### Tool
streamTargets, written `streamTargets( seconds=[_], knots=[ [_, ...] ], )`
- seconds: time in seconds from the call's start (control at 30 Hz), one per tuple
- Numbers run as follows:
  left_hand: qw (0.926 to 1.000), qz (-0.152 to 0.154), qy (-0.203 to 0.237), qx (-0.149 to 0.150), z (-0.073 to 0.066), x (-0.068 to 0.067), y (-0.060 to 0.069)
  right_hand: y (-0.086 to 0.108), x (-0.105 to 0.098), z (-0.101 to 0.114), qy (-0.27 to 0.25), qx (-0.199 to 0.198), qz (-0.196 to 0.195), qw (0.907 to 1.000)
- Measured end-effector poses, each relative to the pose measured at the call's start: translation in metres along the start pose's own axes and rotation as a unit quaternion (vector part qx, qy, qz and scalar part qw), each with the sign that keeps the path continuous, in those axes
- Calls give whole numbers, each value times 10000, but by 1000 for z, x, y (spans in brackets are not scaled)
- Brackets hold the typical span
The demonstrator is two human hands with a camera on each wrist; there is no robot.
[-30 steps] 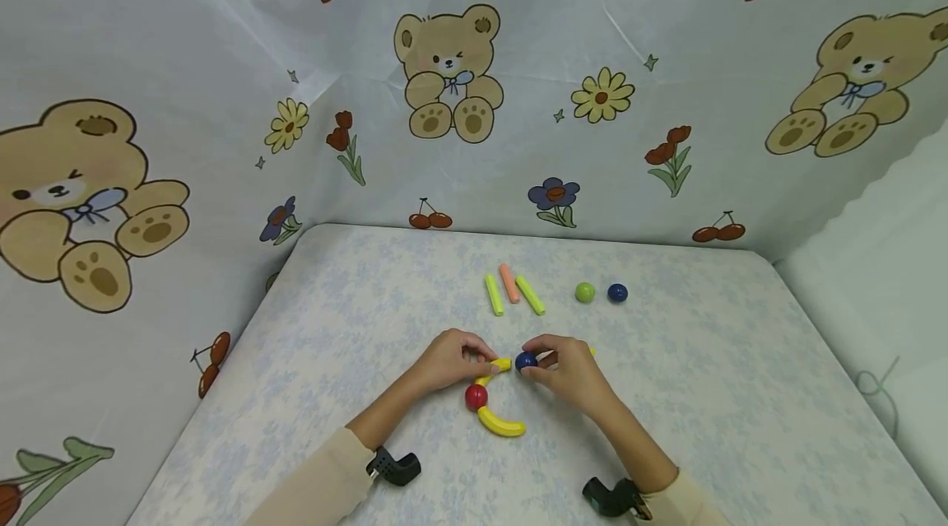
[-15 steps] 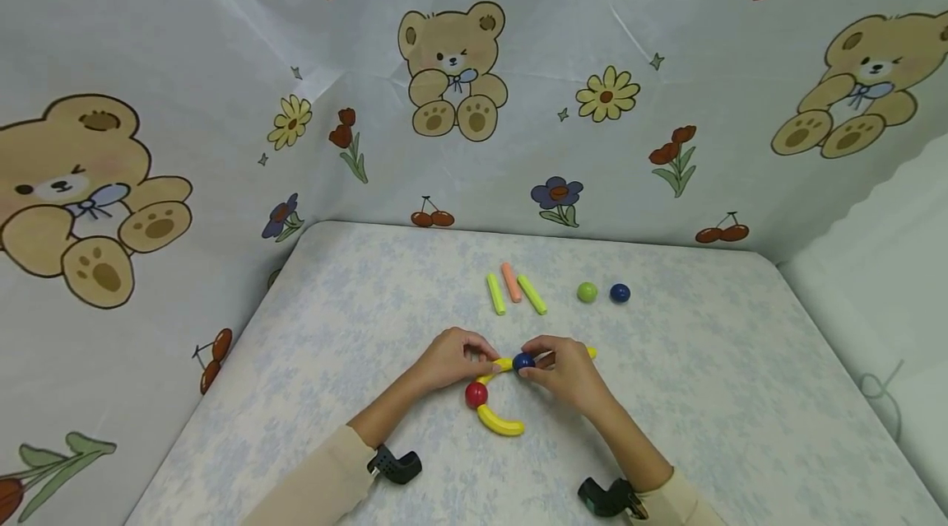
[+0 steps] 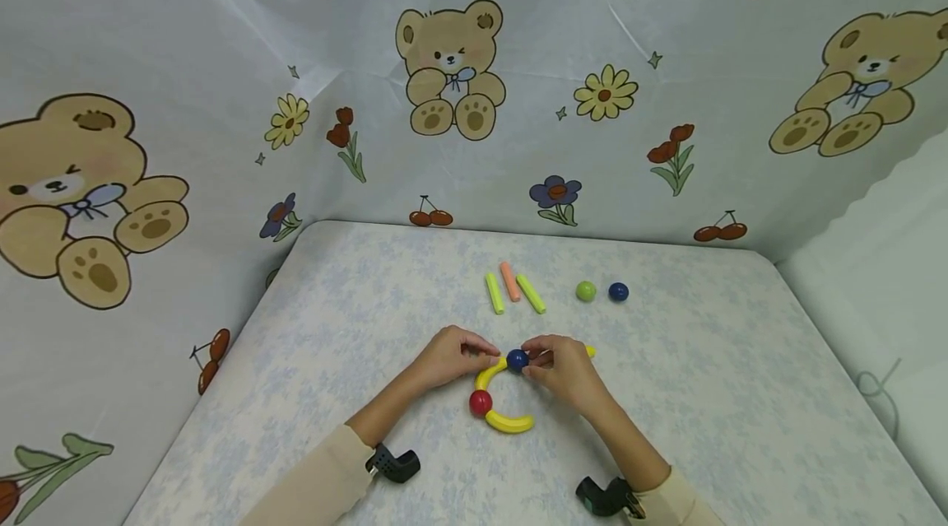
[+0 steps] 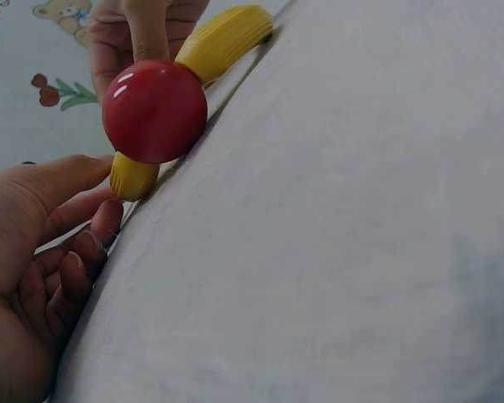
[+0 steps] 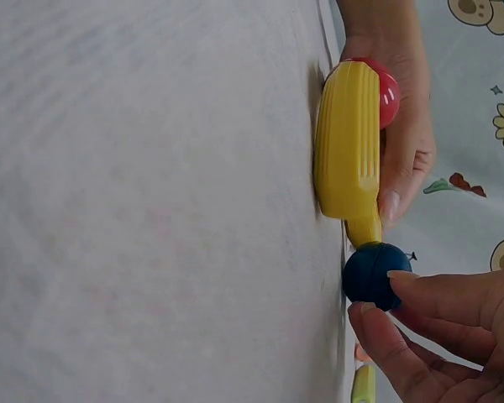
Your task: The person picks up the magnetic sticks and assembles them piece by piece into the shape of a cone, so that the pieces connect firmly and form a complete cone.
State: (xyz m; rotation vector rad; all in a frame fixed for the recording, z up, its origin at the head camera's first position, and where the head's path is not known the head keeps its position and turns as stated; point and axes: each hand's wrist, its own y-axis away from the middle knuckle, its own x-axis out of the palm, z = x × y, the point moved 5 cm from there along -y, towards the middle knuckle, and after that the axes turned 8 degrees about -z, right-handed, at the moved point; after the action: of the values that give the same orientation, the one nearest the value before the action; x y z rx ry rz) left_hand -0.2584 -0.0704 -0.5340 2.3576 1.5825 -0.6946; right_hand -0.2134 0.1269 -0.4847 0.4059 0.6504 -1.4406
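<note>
My right hand [image 3: 566,370] pinches a dark blue ball [image 3: 518,360] between thumb and fingertips; in the right wrist view the blue ball [image 5: 376,276] touches the end of a yellow curved rod. That upper yellow curved rod [image 3: 485,375] lies at the fingertips of my left hand [image 3: 453,357], which holds it from the left side. A red ball [image 3: 480,402] joins it to a lower yellow curved rod [image 3: 511,424], making a C shape on the table. In the left wrist view the red ball [image 4: 154,111] hides part of the chain, and the left thumb meets the rod.
Two light green sticks [image 3: 494,293] and an orange stick [image 3: 509,281] lie farther back on the table [image 3: 355,287]. A green ball [image 3: 586,290] sits to their right. Another yellow piece [image 3: 590,351] shows partly behind my right hand. A bear-print cloth [image 3: 333,40] rises behind.
The blue ball has moved left and now meets the upper rod's end. The red ball and lower rod have shifted slightly right, and more of the upper rod shows beside the left fingers.
</note>
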Motion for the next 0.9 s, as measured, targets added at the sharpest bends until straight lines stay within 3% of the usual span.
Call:
streamTargets(
  seconds=[0.3,0.47,0.6,0.9],
  knots=[
    [9998,134,91,138,-2,0,0,1,5,2,-203,-221,295,9991],
    [9990,236,37,373,-5,1,0,0,2,5,-53,-391,347,9986],
    [9983,274,-137,491,-8,2,1,-2,-14,2,126,-404,108,9990],
    [9974,163,-392,587,-10,4,4,-5,-62,-27,371,-5,-588,9976]
  ],
)
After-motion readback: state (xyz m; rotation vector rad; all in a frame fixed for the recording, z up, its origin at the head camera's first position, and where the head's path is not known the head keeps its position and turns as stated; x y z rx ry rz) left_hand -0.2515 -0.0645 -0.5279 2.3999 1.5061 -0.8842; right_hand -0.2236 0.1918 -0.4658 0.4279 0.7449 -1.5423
